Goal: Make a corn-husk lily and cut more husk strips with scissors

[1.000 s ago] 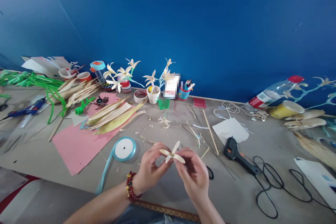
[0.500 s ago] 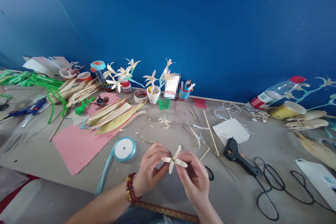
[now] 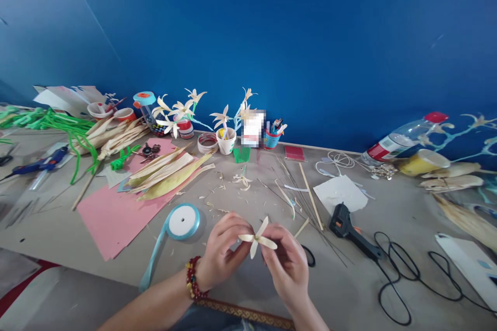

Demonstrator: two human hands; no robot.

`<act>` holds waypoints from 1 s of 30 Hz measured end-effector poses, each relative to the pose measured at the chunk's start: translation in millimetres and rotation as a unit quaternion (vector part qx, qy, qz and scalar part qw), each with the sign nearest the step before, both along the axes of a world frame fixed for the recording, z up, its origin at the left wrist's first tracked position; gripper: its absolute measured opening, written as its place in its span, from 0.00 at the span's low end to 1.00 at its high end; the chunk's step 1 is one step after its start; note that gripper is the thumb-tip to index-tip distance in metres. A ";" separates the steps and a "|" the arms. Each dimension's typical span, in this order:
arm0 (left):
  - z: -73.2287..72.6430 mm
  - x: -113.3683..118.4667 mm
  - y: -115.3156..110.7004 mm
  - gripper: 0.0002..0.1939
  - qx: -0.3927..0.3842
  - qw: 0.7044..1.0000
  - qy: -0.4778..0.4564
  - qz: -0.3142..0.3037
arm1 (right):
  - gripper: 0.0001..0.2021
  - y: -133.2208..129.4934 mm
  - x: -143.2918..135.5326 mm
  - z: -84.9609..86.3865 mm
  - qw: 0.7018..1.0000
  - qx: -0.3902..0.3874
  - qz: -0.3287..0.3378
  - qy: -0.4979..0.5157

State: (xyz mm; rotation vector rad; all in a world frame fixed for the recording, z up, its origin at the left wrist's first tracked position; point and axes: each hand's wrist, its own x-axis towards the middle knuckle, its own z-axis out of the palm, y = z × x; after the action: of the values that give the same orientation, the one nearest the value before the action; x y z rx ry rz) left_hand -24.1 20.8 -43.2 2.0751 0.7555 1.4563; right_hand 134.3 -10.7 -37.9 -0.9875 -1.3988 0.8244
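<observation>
So, below the blue wall (image 3: 272, 36) up top, we have our grey table (image 3: 341, 295), pink paper (image 3: 112, 217) at left and, lower centre, our left hand (image 3: 227, 251) and right hand (image 3: 285, 261) pinching a pale flower (image 3: 257, 239) between closed fingertips.

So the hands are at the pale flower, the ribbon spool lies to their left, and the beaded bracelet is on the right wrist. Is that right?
Not quite: the beaded bracelet is on the left wrist, as the head view shows. The left hand and right hand are at the pale flower, with the ribbon spool to their left.
</observation>
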 end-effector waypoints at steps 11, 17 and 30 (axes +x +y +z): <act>-3.7 1.3 0.5 0.07 0.006 1.000 -0.001 0.007 | 0.08 -0.7 0.8 4.1 0.999 0.035 0.009 -0.031; -4.7 2.0 0.4 0.08 0.007 1.000 0.007 0.013 | 0.07 -0.3 0.9 3.9 0.999 0.026 0.003 -0.034; -0.1 2.5 -0.1 0.07 -0.004 1.000 0.012 0.011 | 0.06 0.4 0.7 0.3 0.999 0.021 -0.006 -0.035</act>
State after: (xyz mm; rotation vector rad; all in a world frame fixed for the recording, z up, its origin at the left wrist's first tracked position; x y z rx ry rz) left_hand -21.6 20.7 -43.3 2.0888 0.7940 1.4405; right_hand 135.0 -10.3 -37.6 -0.9998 -1.4637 0.7544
